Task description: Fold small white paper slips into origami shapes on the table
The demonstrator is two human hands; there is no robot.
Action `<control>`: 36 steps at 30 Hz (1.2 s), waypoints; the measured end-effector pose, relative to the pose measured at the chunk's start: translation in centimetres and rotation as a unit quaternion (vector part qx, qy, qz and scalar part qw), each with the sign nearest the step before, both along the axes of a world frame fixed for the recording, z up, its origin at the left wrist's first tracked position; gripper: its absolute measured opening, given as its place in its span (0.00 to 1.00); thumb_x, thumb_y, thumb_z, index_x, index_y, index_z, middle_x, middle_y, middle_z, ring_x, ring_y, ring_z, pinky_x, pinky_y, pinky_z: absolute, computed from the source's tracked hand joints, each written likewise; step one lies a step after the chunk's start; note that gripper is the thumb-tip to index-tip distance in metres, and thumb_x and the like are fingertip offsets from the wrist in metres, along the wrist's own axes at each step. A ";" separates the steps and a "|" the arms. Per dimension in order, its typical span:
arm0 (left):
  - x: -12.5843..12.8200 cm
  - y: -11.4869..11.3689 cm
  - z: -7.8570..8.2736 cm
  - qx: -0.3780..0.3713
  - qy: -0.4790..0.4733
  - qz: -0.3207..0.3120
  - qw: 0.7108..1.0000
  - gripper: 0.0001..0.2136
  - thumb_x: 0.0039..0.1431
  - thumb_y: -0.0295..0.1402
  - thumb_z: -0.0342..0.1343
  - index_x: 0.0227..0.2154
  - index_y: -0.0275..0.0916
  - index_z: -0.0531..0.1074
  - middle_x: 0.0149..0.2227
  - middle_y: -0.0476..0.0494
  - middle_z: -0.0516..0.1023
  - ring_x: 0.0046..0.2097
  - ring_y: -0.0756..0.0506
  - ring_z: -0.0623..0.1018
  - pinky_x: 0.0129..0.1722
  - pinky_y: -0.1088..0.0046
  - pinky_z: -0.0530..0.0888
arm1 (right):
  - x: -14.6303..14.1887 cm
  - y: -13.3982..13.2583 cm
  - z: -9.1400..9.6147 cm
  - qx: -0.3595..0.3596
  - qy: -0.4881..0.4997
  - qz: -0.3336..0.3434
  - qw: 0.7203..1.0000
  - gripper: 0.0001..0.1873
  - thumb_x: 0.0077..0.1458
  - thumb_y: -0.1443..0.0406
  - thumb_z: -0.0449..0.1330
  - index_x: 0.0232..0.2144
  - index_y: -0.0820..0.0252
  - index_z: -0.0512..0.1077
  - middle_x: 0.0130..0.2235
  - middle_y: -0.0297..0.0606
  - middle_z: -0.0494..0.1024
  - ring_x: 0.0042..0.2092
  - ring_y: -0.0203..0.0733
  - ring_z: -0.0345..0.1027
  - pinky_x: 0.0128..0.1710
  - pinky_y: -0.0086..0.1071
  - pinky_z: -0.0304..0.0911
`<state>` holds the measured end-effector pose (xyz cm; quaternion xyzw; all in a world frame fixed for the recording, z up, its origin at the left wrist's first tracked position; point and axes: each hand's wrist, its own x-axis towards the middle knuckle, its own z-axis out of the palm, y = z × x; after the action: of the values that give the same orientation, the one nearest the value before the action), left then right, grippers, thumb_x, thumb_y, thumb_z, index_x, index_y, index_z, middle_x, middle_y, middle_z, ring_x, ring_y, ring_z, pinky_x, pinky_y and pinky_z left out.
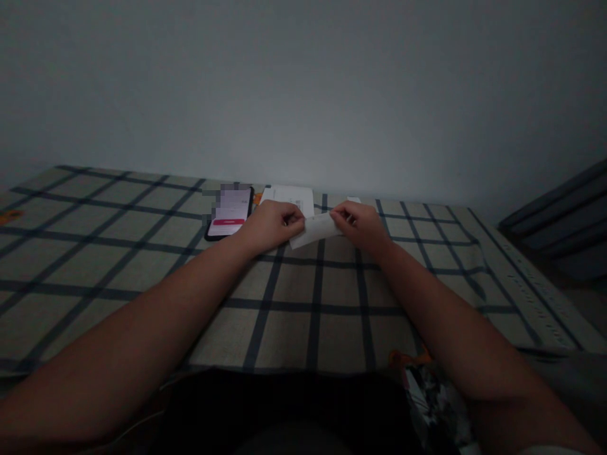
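Observation:
A small white folded paper is held just above the checked cloth, near the far middle. My left hand pinches its left end with fingers curled. My right hand pinches its right end the same way. Both forearms reach forward from the bottom corners. Behind the hands lies a flat white sheet on the cloth.
A black phone with a lit screen lies left of my left hand. A small white scrap sits behind my right hand. A plain wall rises behind the cloth. Dark slatted furniture stands at the right. An orange mark shows at the far left.

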<state>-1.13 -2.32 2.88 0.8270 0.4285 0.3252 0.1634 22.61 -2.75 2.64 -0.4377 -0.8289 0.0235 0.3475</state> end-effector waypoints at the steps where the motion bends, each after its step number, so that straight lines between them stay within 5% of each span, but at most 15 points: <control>1: -0.1 0.1 0.1 0.002 0.004 0.002 1.000 0.10 0.54 0.36 0.55 0.28 0.36 0.78 0.23 0.48 0.78 0.27 0.49 0.75 0.27 0.74 0.66 | 0.0 0.0 0.0 -0.004 0.008 -0.006 1.000 0.11 0.60 0.61 0.55 0.32 0.61 0.74 0.31 0.39 0.78 0.31 0.39 0.67 0.32 0.32 0.57; 18: -2.0 1.7 0.6 0.029 0.032 0.043 0.998 0.14 0.55 0.40 0.55 0.35 0.36 0.80 0.28 0.44 0.81 0.28 0.47 0.75 0.32 0.72 0.68 | 0.8 1.2 -0.4 -0.016 0.105 -0.026 0.994 0.10 0.58 0.60 0.56 0.31 0.60 0.73 0.29 0.38 0.75 0.32 0.39 0.66 0.32 0.33 0.59; 25: -2.2 1.7 0.8 0.057 -0.024 0.135 0.989 0.13 0.54 0.38 0.55 0.35 0.36 0.80 0.32 0.42 0.81 0.33 0.46 0.77 0.38 0.71 0.71 | 1.0 1.6 -0.7 -0.065 0.222 -0.019 0.973 0.11 0.56 0.58 0.57 0.30 0.60 0.70 0.28 0.35 0.71 0.30 0.37 0.63 0.29 0.31 0.58; 30: -0.8 1.2 0.5 -0.057 -0.182 0.069 0.979 0.18 0.60 0.43 0.52 0.40 0.35 0.79 0.39 0.41 0.81 0.37 0.46 0.78 0.34 0.73 0.74 | 0.4 1.0 -0.7 -0.139 0.210 0.048 0.966 0.13 0.57 0.56 0.58 0.31 0.60 0.71 0.28 0.34 0.72 0.29 0.36 0.64 0.28 0.29 0.59; 36: 0.1 0.4 0.4 -0.222 -0.196 -0.054 0.954 0.23 0.61 0.50 0.50 0.37 0.35 0.81 0.35 0.39 0.82 0.36 0.45 0.79 0.35 0.71 0.73 | -0.1 0.4 -0.5 -0.168 0.150 0.106 0.968 0.13 0.58 0.57 0.59 0.33 0.61 0.75 0.33 0.38 0.77 0.34 0.37 0.67 0.33 0.30 0.61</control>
<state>-1.02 -1.95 3.25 0.7117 0.4040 0.3680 0.4413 22.52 -2.33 2.14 -0.3906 -0.7932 0.2649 0.3848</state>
